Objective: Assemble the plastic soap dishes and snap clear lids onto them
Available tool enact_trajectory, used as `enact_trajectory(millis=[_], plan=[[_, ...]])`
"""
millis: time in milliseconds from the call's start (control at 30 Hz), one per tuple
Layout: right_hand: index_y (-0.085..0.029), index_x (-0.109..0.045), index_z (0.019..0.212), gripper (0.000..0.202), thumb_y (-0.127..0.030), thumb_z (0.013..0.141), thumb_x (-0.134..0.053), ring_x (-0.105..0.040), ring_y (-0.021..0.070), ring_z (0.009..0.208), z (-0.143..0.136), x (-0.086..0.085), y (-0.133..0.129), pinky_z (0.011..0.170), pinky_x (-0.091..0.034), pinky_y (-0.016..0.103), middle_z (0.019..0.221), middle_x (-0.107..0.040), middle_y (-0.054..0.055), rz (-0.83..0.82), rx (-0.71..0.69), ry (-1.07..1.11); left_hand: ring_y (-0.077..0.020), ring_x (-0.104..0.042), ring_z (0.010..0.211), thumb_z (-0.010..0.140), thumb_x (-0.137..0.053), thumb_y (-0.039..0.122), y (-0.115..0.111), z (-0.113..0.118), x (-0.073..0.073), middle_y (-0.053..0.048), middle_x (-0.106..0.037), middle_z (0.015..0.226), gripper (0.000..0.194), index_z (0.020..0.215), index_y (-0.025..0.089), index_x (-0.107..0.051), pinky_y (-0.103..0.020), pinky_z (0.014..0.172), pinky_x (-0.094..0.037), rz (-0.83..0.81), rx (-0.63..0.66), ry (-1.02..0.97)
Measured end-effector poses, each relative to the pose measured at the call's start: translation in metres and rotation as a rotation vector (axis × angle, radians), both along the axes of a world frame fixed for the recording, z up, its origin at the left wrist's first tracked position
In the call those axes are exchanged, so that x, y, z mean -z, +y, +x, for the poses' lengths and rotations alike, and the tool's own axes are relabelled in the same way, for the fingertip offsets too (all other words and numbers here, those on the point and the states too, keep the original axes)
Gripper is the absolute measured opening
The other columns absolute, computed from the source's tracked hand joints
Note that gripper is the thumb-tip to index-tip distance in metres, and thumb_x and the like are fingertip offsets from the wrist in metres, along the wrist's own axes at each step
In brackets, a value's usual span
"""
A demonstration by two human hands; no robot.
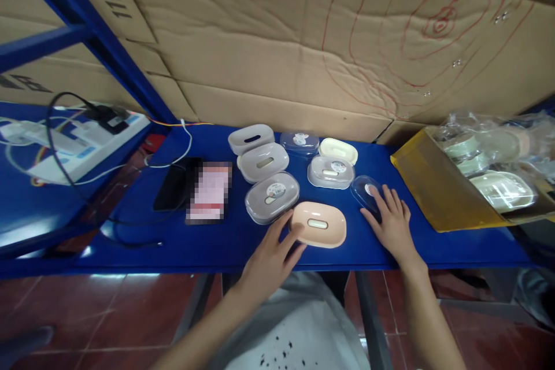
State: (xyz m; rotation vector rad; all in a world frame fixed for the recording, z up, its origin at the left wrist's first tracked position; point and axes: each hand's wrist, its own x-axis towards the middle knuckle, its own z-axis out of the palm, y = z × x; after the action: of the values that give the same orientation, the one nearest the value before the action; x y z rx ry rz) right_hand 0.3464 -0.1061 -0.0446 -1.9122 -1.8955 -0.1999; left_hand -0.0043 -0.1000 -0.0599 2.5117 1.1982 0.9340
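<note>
A peach oval soap dish (336,232) with a pale slot insert lies near the table's front edge. My left hand (271,254) grips its left end, with fingers at the rim and the thumb below. To the right, my right hand (392,222) spreads its fingers over a clear plastic lid (361,188), fingertips touching it by a round white sticker. Left of the peach dish sits a grey soap dish under a clear lid (281,199). Behind are two grey trays (264,172), another lidded grey dish (321,176), a cream dish (347,147) and a second clear lid (288,141).
On the right stands a yellow-brown carton (427,196) with plastic-wrapped dishes. A phone with a blurred screen (210,191) lies left, beside a dark one (173,188). A power strip (95,150) with cables is farther left. A cardboard wall (269,40) closes the back.
</note>
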Motion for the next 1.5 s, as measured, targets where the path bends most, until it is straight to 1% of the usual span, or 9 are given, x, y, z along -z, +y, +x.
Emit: enact_trajectory(millis=[100, 233, 467, 767, 967, 1067, 1167, 1333, 1500], plan=[[-0.029, -0.054, 0.158, 0.055, -0.050, 0.107, -0.059, -0.048, 0.0405, 0.152, 0.012, 0.000, -0.012, 0.120, -0.043, 0.070, 0.162, -0.053, 0.016, -0.027, -0.044, 0.135, -0.0304, -0.060, 0.143, 0.110, -0.058, 0.037, 0.000, 0.000, 0.000, -0.015, -0.056, 0.156, 0.043, 0.151, 0.025, -0.052, -0.047, 0.115, -0.058, -0.037, 0.003, -0.025], [-0.034, -0.050, 0.160, 0.052, -0.039, 0.109, -0.058, -0.049, 0.0323, 0.153, -0.024, -0.012, -0.042, 0.122, -0.048, 0.058, 0.165, -0.052, 0.010, -0.133, -0.317, 0.331, -0.0293, -0.061, 0.142, 0.110, -0.058, 0.040, 0.000, 0.001, 0.000, -0.014, -0.059, 0.155, 0.054, 0.160, 0.028, -0.041, -0.046, 0.115, -0.058, -0.111, 0.001, -0.084], [-0.035, -0.041, 0.166, 0.061, -0.030, 0.108, -0.061, -0.035, 0.0332, 0.161, -0.084, -0.023, -0.037, 0.125, -0.044, 0.064, 0.169, -0.047, 0.006, -0.099, -0.599, 0.117, -0.0306, -0.060, 0.143, 0.110, -0.058, 0.040, 0.000, -0.003, 0.001, -0.015, -0.058, 0.156, 0.064, 0.166, 0.030, -0.029, -0.050, 0.114, -0.058, -0.190, 0.055, -0.116], [-0.030, -0.045, 0.162, 0.058, -0.034, 0.108, -0.063, -0.040, 0.0331, 0.159, -0.084, -0.016, -0.029, 0.122, -0.047, 0.061, 0.162, -0.054, 0.011, -0.073, -0.590, 0.041, -0.0288, -0.060, 0.141, 0.110, -0.060, 0.035, -0.002, -0.003, -0.002, -0.014, -0.057, 0.154, 0.055, 0.160, 0.026, -0.040, -0.046, 0.115, -0.057, -0.134, 0.072, -0.100], [-0.032, -0.049, 0.158, 0.052, -0.035, 0.108, -0.059, -0.044, 0.0363, 0.156, -0.019, -0.020, -0.040, 0.123, -0.037, 0.067, 0.162, -0.055, 0.011, -0.053, -0.361, -0.045, -0.0337, -0.059, 0.137, 0.102, -0.070, 0.022, 0.004, -0.023, -0.024, -0.017, -0.056, 0.149, 0.044, 0.144, 0.023, -0.057, -0.051, 0.113, -0.055, 0.163, -0.174, -0.085], [-0.031, -0.044, 0.163, 0.059, -0.042, 0.107, -0.059, -0.042, 0.0393, 0.157, 0.024, -0.031, -0.024, 0.125, -0.034, 0.068, 0.167, -0.048, 0.014, 0.019, -0.193, -0.016, -0.0409, -0.055, 0.142, 0.101, -0.072, 0.026, 0.019, -0.031, -0.028, -0.020, -0.050, 0.156, 0.050, 0.148, 0.023, -0.055, -0.060, 0.112, -0.054, 0.169, -0.289, -0.006], [-0.030, -0.041, 0.166, 0.061, -0.045, 0.108, -0.056, -0.044, 0.0360, 0.157, 0.037, -0.046, 0.014, 0.126, -0.037, 0.062, 0.166, -0.051, 0.014, 0.072, -0.192, 0.061, -0.0414, -0.052, 0.145, 0.103, -0.069, 0.025, 0.030, -0.030, -0.024, -0.019, -0.051, 0.156, 0.047, 0.148, 0.023, -0.056, -0.063, 0.114, -0.053, 0.143, -0.257, 0.034], [-0.031, -0.040, 0.166, 0.062, -0.053, 0.109, -0.053, -0.034, 0.0362, 0.162, -0.010, -0.058, 0.083, 0.128, -0.033, 0.063, 0.174, -0.037, 0.013, -0.116, -0.385, -0.066, -0.0343, -0.052, 0.147, 0.105, -0.063, 0.020, 0.027, -0.021, -0.023, -0.015, -0.056, 0.154, 0.033, 0.137, 0.023, -0.063, -0.055, 0.116, -0.055, 0.092, -0.057, 0.004], [-0.031, -0.047, 0.160, 0.053, -0.043, 0.109, -0.053, -0.043, 0.0330, 0.157, -0.028, -0.049, 0.095, 0.126, -0.036, 0.061, 0.169, -0.046, 0.012, -0.200, -0.502, -0.136, -0.0335, -0.048, 0.153, 0.106, -0.062, 0.021, 0.028, -0.016, -0.025, -0.013, -0.053, 0.160, 0.036, 0.142, 0.024, -0.061, -0.055, 0.118, -0.055, 0.049, 0.080, 0.054]])
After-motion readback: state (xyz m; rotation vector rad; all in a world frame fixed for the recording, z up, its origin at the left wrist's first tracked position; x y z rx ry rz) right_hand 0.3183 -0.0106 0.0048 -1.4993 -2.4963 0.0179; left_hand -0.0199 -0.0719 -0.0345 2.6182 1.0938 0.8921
